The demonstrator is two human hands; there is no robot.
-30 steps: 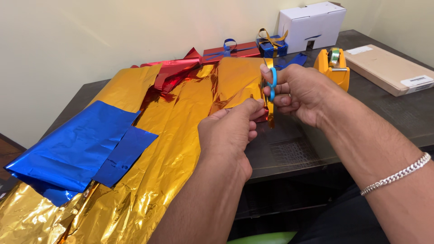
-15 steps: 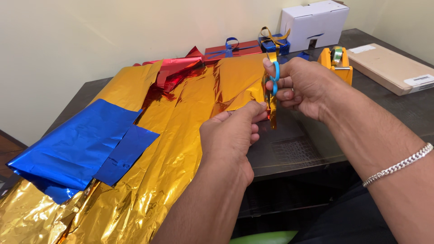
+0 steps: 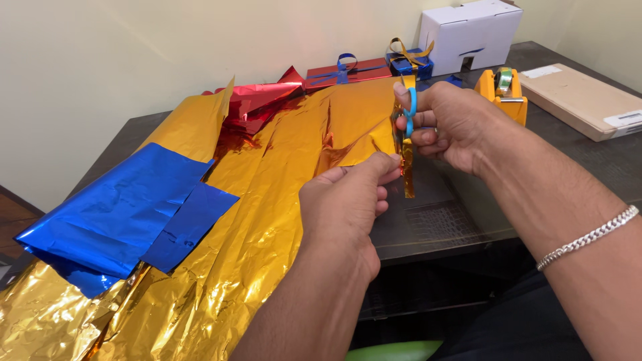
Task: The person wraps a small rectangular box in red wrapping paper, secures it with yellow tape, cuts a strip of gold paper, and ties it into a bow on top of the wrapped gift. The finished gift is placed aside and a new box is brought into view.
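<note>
A dark desk with a glossy top (image 3: 441, 224) stands against a plain cream wall (image 3: 134, 53), and most of it lies under a large crinkled sheet of gold metallic foil wrap (image 3: 267, 194) that spills off the near edge toward the camera. On the foil's left part rests a folded sheet of blue metallic foil (image 3: 120, 214); crumpled red foil (image 3: 257, 103) sits at the far side beside the wall. Behind it stand a flat red gift box with a blue bow (image 3: 348, 69), a small blue gift box with gold ribbon (image 3: 408, 61) and a white cardboard box (image 3: 471, 33). A flat brown cardboard parcel (image 3: 582, 100) is cut off at the right edge, with an orange tape dispenser (image 3: 503, 90) just beside it.

The scissors' blades are hidden behind the fingers and the foil; only the blue plastic scissor handles (image 3: 411, 110) show. A narrow gold strip (image 3: 406, 170) hangs from the sheet's right edge, below the scissors.

The right hand (image 3: 448, 124) is closed through the handle loops, thumb on top, fingers curled. The left hand (image 3: 348, 207) pinches the foil's edge between thumb and fingertips, just below and beside the scissors, holding it up off the desk. A silver chain bracelet (image 3: 588, 237) circles the right wrist.
</note>
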